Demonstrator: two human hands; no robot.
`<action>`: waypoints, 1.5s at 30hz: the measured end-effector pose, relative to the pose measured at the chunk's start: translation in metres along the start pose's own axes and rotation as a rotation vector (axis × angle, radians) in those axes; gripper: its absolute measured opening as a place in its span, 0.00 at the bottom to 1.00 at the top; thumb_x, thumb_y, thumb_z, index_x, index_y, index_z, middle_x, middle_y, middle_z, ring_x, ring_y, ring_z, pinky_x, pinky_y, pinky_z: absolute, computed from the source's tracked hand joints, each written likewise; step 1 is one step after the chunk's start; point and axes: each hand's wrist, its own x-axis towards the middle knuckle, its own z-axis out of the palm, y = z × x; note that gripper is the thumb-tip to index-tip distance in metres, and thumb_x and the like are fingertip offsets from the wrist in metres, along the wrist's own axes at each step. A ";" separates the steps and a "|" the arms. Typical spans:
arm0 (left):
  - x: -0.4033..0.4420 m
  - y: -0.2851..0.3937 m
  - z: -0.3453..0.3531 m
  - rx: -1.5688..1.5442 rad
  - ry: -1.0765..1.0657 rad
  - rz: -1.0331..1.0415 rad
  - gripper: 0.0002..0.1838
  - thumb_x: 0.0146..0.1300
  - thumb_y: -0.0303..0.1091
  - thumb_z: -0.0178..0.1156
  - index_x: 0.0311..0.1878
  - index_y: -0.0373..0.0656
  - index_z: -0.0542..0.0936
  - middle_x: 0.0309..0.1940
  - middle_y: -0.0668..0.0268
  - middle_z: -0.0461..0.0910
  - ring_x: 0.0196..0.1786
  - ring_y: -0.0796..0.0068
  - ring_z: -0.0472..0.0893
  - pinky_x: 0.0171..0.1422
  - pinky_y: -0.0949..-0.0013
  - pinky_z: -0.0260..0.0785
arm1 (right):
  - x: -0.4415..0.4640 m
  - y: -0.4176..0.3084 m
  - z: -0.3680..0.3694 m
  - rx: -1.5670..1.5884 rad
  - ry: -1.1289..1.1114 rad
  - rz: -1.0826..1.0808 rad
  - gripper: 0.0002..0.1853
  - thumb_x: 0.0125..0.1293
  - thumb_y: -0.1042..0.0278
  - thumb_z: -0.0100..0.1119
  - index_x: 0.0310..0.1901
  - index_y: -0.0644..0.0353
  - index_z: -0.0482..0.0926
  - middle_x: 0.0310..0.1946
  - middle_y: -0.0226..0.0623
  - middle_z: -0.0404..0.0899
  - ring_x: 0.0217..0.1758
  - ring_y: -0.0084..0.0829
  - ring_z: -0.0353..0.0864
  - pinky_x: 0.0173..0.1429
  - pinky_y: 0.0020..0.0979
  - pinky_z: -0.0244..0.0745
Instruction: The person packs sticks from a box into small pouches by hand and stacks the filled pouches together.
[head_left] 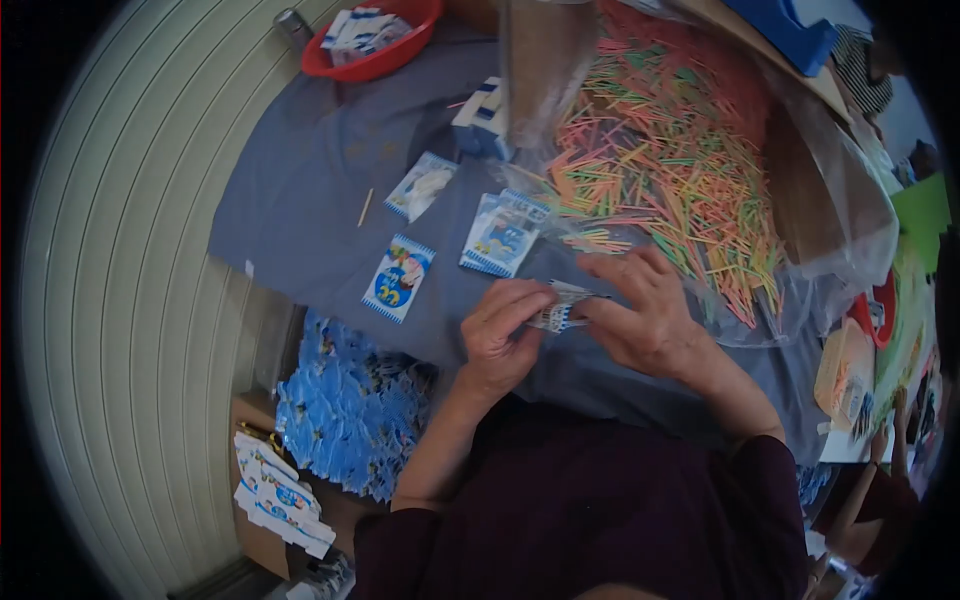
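Printed face of the held packet (557, 314) mostly hidden by fingers; it's small, white-blue, crinkled, between both hands above the grey-blue cloth (300, 190). Left hand (500, 328) pinches one end, thumb against fingers; right hand (645, 312) at the other end, fingers curled, exact grip can't tell. Clear plastic liner (850, 190) holds coloured sticks (680, 170); red bowl (316, 64), cut off up top, holds white-blue packs (362, 35).

Worn on the head, looking forward and steeply down from close above left hand (503, 333) and right hand (648, 318), taking in table (300, 180) and, leftward, wall (130, 250).
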 end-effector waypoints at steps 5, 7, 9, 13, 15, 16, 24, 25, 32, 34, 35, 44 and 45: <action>-0.011 0.009 -0.029 0.167 -0.003 -0.077 0.19 0.45 0.13 0.64 0.44 0.37 0.83 0.38 0.59 0.84 0.40 0.61 0.82 0.46 0.66 0.74 | 0.004 -0.008 0.002 0.003 -0.091 0.054 0.18 0.50 0.67 0.72 0.45 0.52 0.81 0.59 0.44 0.73 0.52 0.38 0.77 0.53 0.42 0.67; -0.013 0.010 -0.060 0.247 0.008 -0.301 0.15 0.50 0.18 0.66 0.43 0.37 0.83 0.37 0.58 0.82 0.38 0.60 0.80 0.45 0.65 0.73 | -0.002 -0.002 0.007 0.090 -0.033 0.030 0.23 0.50 0.67 0.73 0.49 0.52 0.80 0.60 0.44 0.72 0.56 0.41 0.76 0.55 0.43 0.66; -0.021 -0.010 -0.105 0.352 0.022 -0.496 0.15 0.52 0.22 0.68 0.45 0.36 0.82 0.39 0.56 0.79 0.42 0.57 0.77 0.49 0.63 0.71 | -0.013 0.013 0.011 0.070 -0.088 0.100 0.25 0.50 0.66 0.73 0.52 0.52 0.79 0.61 0.43 0.72 0.58 0.41 0.74 0.56 0.44 0.66; -0.002 -0.036 -0.135 0.832 -0.214 -0.662 0.26 0.51 0.27 0.70 0.56 0.39 0.77 0.48 0.54 0.75 0.52 0.54 0.73 0.59 0.57 0.66 | -0.019 0.050 0.016 -0.049 -0.265 0.340 0.32 0.51 0.64 0.74 0.60 0.52 0.75 0.64 0.44 0.69 0.67 0.44 0.67 0.62 0.48 0.64; 0.002 -0.031 -0.128 0.827 -0.167 -0.602 0.31 0.51 0.29 0.71 0.60 0.42 0.74 0.48 0.54 0.74 0.54 0.52 0.72 0.60 0.54 0.64 | -0.008 0.070 0.012 -0.110 -0.261 0.400 0.35 0.50 0.61 0.74 0.62 0.52 0.74 0.65 0.45 0.67 0.69 0.47 0.64 0.65 0.50 0.63; 0.010 -0.019 -0.120 0.970 -0.197 -0.561 0.30 0.51 0.29 0.71 0.59 0.42 0.75 0.49 0.53 0.74 0.54 0.51 0.72 0.60 0.54 0.64 | -0.002 0.081 0.010 -0.161 -0.266 0.452 0.38 0.50 0.58 0.75 0.64 0.52 0.73 0.67 0.46 0.65 0.71 0.49 0.62 0.67 0.51 0.62; 0.060 -0.003 -0.023 0.854 -0.365 -0.302 0.21 0.49 0.30 0.70 0.49 0.40 0.81 0.46 0.55 0.76 0.50 0.53 0.75 0.57 0.54 0.68 | 0.066 0.161 0.015 -0.278 -0.798 0.293 0.48 0.44 0.55 0.78 0.71 0.42 0.66 0.74 0.54 0.51 0.80 0.55 0.43 0.76 0.61 0.44; 0.061 -0.013 -0.011 0.891 -0.437 -0.258 0.18 0.49 0.30 0.69 0.46 0.39 0.81 0.45 0.56 0.76 0.49 0.55 0.76 0.53 0.56 0.71 | 0.063 0.164 0.020 -0.276 -0.797 0.289 0.48 0.44 0.55 0.78 0.71 0.42 0.66 0.74 0.54 0.51 0.80 0.55 0.43 0.76 0.61 0.44; 0.032 -0.038 0.016 1.164 -0.473 -0.003 0.12 0.49 0.26 0.63 0.40 0.37 0.80 0.41 0.59 0.77 0.40 0.59 0.77 0.37 0.64 0.77 | 0.006 0.161 0.032 -0.284 -0.609 0.199 0.18 0.59 0.64 0.61 0.50 0.59 0.77 0.63 0.50 0.66 0.71 0.49 0.59 0.71 0.56 0.53; 0.030 -0.043 0.010 1.090 -0.406 0.018 0.11 0.50 0.27 0.63 0.39 0.37 0.81 0.38 0.60 0.78 0.38 0.59 0.78 0.37 0.63 0.76 | -0.007 0.160 0.035 -0.364 -0.534 0.165 0.15 0.59 0.66 0.59 0.47 0.61 0.76 0.60 0.48 0.69 0.68 0.48 0.63 0.68 0.55 0.56; 0.030 -0.045 0.007 1.022 -0.326 0.030 0.10 0.51 0.27 0.63 0.38 0.38 0.82 0.36 0.61 0.79 0.36 0.59 0.78 0.37 0.62 0.76 | -0.013 0.158 0.036 -0.390 -0.500 0.168 0.13 0.57 0.68 0.59 0.44 0.61 0.76 0.56 0.47 0.72 0.65 0.47 0.65 0.67 0.54 0.57; 0.054 -0.030 -0.007 0.750 -0.307 -0.254 0.03 0.60 0.28 0.64 0.32 0.39 0.83 0.29 0.58 0.80 0.34 0.56 0.79 0.37 0.59 0.71 | -0.019 0.184 0.003 0.021 0.020 0.642 0.10 0.67 0.68 0.58 0.41 0.66 0.71 0.33 0.50 0.77 0.38 0.49 0.79 0.46 0.42 0.73; 0.056 -0.032 -0.007 0.744 -0.308 -0.242 0.03 0.60 0.28 0.64 0.32 0.39 0.83 0.29 0.58 0.80 0.34 0.56 0.79 0.37 0.59 0.71 | -0.018 0.185 0.000 0.149 0.150 0.653 0.12 0.69 0.66 0.59 0.42 0.67 0.71 0.32 0.52 0.77 0.37 0.51 0.79 0.42 0.42 0.74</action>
